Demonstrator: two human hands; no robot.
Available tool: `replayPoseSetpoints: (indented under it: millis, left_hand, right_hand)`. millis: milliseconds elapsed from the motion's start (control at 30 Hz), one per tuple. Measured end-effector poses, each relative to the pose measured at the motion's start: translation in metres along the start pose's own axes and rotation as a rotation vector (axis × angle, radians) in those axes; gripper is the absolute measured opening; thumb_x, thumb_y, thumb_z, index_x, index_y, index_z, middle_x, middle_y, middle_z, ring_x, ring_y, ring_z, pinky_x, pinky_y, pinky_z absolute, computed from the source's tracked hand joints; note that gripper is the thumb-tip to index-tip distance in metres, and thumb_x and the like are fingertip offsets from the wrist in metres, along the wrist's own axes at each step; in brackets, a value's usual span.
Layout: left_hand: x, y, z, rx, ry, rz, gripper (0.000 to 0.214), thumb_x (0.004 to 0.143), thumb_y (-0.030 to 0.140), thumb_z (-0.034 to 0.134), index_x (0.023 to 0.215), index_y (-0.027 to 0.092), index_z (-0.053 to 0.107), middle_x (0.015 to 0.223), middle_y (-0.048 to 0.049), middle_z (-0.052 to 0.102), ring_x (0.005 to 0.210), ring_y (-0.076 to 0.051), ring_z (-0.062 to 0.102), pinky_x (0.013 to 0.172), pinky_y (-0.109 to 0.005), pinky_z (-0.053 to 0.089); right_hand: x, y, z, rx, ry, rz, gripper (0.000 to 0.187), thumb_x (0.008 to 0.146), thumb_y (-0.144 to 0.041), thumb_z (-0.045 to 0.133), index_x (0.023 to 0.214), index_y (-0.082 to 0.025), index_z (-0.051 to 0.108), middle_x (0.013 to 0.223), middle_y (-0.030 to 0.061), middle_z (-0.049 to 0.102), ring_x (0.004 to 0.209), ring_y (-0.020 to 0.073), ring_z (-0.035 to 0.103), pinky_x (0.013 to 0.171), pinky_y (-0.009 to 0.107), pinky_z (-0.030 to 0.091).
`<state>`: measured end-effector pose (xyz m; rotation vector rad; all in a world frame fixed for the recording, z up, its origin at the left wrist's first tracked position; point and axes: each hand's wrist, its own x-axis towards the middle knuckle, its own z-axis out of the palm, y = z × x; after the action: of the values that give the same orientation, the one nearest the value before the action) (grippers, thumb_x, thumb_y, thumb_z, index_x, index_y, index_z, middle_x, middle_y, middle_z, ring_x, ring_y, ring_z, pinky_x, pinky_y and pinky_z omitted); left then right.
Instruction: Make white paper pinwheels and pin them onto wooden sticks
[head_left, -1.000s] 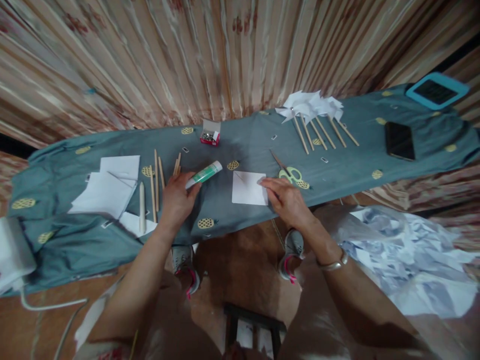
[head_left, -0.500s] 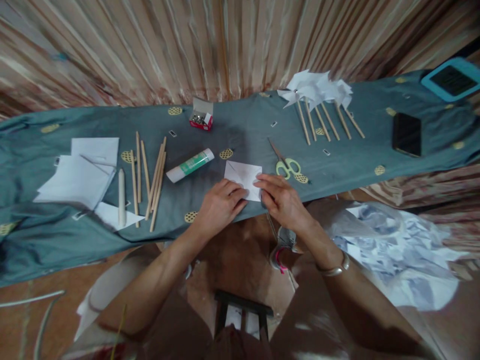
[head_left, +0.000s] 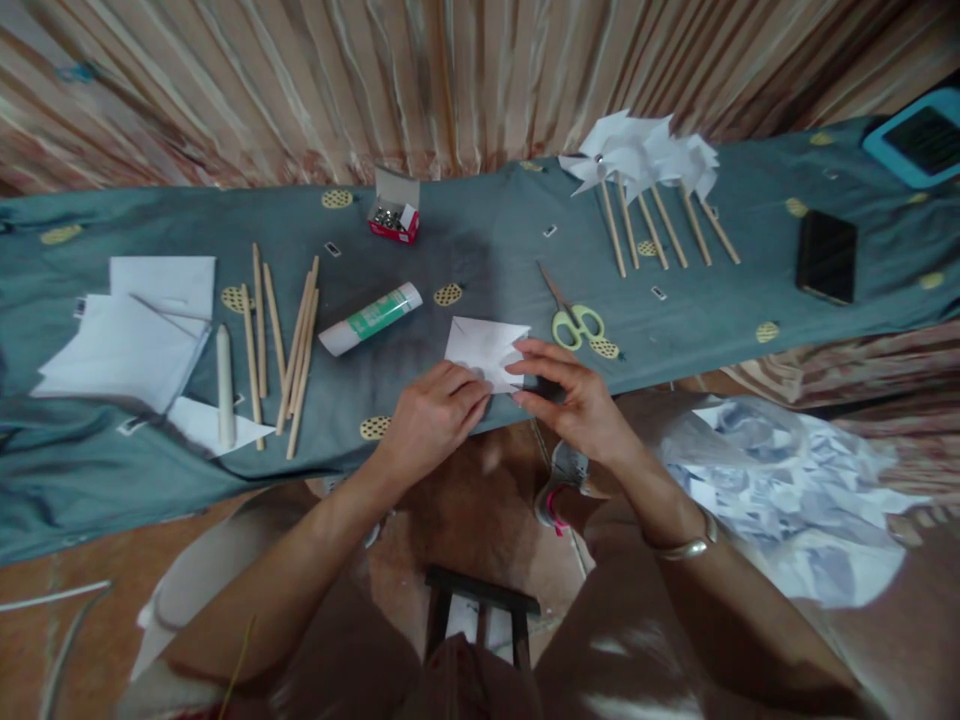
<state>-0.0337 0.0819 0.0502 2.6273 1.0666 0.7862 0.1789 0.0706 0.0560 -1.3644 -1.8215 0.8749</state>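
A small square of white paper (head_left: 484,340) with crease lines lies near the front edge of the cloth-covered table. My left hand (head_left: 439,415) has its fingers bent together on the paper's lower left edge, gripping it there. At the right edge, my right hand (head_left: 570,395) has its thumb and fingers spread apart, fingertips touching or just above the paper. Green-handled scissors (head_left: 576,325) lie open beyond my right hand. To the left rests a white and green glue stick (head_left: 373,318).
Several wooden sticks (head_left: 298,350), a white stick-like piece (head_left: 225,388) and stacked white paper (head_left: 127,350) lie left. A red box of pins (head_left: 395,228) sits behind. Paper pinwheels (head_left: 637,155), a phone (head_left: 826,256) and a blue-framed device (head_left: 919,138) are right. A bag of scraps (head_left: 787,500) stands below.
My right hand's fingers have spread apart and loosened at the paper's right edge. My left hand stays on the paper. The view has shifted slightly.
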Motion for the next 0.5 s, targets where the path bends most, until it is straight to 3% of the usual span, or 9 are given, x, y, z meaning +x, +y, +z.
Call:
replayPoseSetpoints:
  millis: [233,500]
  left_hand:
    - [-0.009,0.008,-0.002,-0.052,0.003,0.012,0.017,0.094,0.019,0.051,0.094,0.014,0.067,0.090,-0.0072,0.069,0.085,-0.018,0.062,0.075,-0.030,0.054]
    - [-0.013,0.010,-0.004,-0.104,-0.021,-0.039,0.021,0.095,0.021,0.051,0.112,0.015,0.061,0.098,-0.0085,0.070,0.090,-0.019,0.064,0.083,-0.035,0.055]
  right_hand:
    - [-0.002,-0.001,0.006,0.026,0.002,0.004,0.005,0.078,-0.028,0.072,0.082,-0.027,0.075,0.130,0.0042,0.060,0.119,0.0243,0.056,0.106,0.045,0.042]
    - [0.000,-0.004,0.012,-0.055,0.029,0.054,0.005,0.080,-0.027,0.068,0.079,-0.026,0.073,0.132,0.0044,0.059,0.123,0.0277,0.053,0.106,0.050,0.040]
